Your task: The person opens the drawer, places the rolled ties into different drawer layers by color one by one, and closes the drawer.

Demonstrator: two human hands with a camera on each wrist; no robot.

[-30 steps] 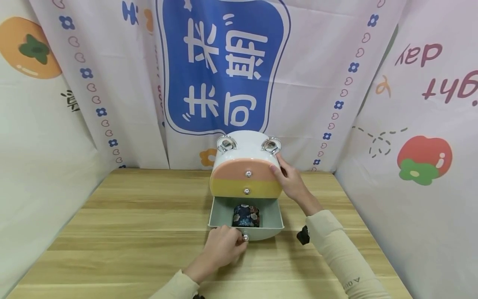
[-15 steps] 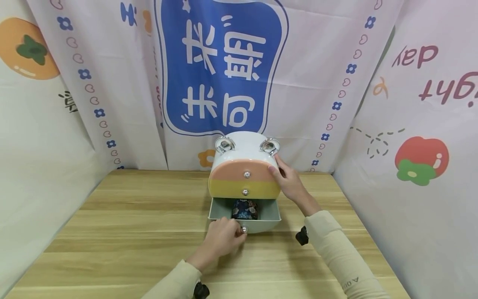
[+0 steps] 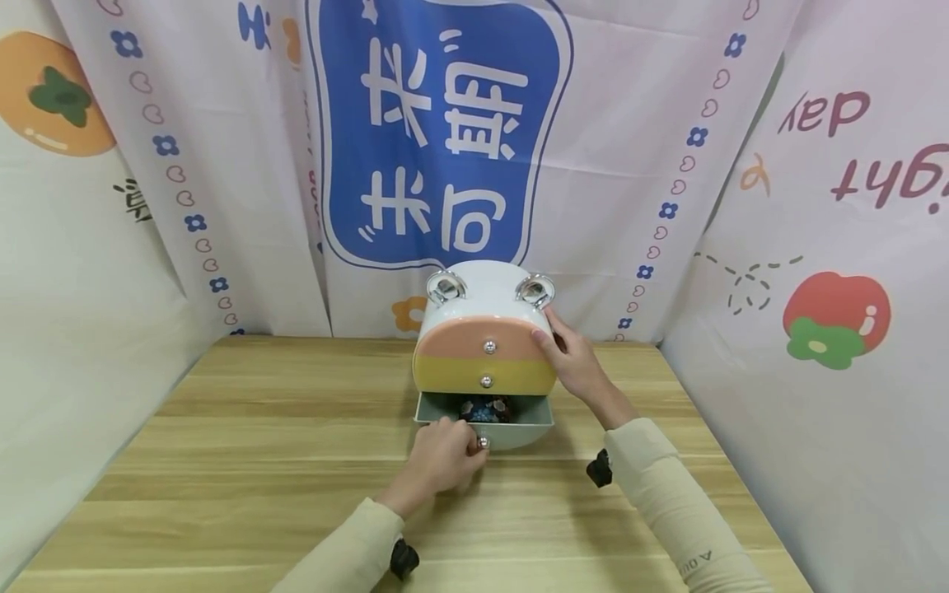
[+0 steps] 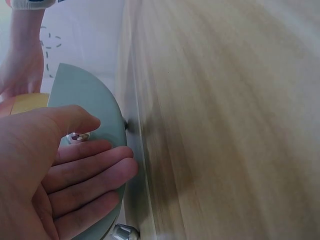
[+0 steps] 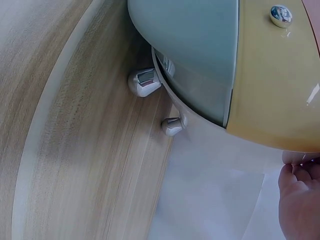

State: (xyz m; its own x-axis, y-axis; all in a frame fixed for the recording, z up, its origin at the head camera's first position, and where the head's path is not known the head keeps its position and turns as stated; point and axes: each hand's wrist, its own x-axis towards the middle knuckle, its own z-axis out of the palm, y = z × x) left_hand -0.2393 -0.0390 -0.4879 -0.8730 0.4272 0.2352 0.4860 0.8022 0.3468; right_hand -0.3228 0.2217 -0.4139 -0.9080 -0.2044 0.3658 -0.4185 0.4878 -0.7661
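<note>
A small frog-shaped drawer cabinet (image 3: 480, 292) has a white top, two silver eye-like rings and coloured drawer fronts. Its green bottom drawer (image 3: 519, 436) is partly out. Inside lies a dark flower-patterned item (image 3: 485, 409), its front part hidden by the drawer front. My left hand (image 3: 443, 457) pinches the drawer's silver knob (image 4: 78, 136) between thumb and index finger, its other fingers lying loosely below. Gripping the cabinet's right side, my right hand (image 3: 582, 362) has its thumb at the orange front edge; in the right wrist view its fingers (image 5: 300, 176) touch the white side wall.
The cabinet stands on a wood-grain table (image 3: 245, 461), near its far edge. Short silver feet (image 5: 145, 82) hold it up. Printed cloth (image 3: 608, 165) hangs behind and on both sides. Black wrist devices (image 3: 599, 468) sit at the sleeves.
The green drawer has slid further into the cabinet, with my left hand moving forward on its knob. Less of the patterned item shows now. My right hand keeps its place on the cabinet.
</note>
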